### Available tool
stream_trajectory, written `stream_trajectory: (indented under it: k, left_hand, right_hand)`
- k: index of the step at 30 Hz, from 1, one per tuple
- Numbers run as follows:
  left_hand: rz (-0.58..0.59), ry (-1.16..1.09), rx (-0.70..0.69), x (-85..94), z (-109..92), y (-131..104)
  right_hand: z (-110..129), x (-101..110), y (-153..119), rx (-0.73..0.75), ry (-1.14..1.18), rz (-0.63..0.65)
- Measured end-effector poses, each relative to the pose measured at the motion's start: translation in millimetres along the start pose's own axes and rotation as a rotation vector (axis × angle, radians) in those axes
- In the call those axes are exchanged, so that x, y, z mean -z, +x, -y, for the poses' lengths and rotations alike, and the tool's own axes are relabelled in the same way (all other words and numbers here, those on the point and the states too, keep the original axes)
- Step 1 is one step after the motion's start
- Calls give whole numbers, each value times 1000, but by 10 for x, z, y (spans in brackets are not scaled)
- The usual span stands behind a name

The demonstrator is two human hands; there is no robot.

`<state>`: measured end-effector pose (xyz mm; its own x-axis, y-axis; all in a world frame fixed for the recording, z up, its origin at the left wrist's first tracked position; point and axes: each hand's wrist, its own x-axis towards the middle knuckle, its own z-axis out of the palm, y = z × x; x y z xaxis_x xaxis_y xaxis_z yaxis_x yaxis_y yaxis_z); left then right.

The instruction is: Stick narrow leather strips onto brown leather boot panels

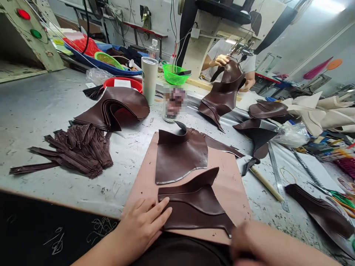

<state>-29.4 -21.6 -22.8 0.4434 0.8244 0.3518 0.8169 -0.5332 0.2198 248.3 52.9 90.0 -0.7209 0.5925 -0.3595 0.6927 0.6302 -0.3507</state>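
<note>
My left hand [144, 223] lies with its fingers stretched out, the fingertips resting on the left edge of a dark brown leather piece [191, 212]. That piece has a curved, folded flap and lies on a pinkish board [230, 177]. By its right corner, my right hand [246, 240] is smeared by motion, so its fingers and anything in them cannot be made out. Beyond lies a second brown leather piece [181, 157] with a pale strip along its lower edge and a curled top. Dark material [180, 251] shows below the board.
Brown zippers [83, 147] and stacked leather panels [111, 107] lie left. A white tumbler [149, 81] and a glass jar [169, 114] stand behind. Right are a hammer-like tool [266, 183], a metal ruler [277, 177] and scissors [338, 197]. A co-worker [222, 61] handles leather at a machine.
</note>
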Motion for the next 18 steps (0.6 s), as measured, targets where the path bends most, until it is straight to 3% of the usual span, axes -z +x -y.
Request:
stream_trajectory:
  k: [1, 5, 7, 13, 18]
  left_hand:
    - [-23, 12, -9, -9, -12, 3]
    - [-122, 30, 4, -72, -62, -7]
    - [-136, 26, 28, -114, -89, -37]
    - [-132, 59, 32, -135, -143, -105]
    - [-242, 39, -70, -68, -137, -82]
  right_hand:
    - [109, 35, 203, 91, 27, 84]
    - [275, -92, 902, 318, -351, -240]
    - [263, -183, 1102, 306, -488, -249]
    - [271, -92, 1222, 165, -498, -88]
    - [318, -16, 1213, 165, -453, 39]
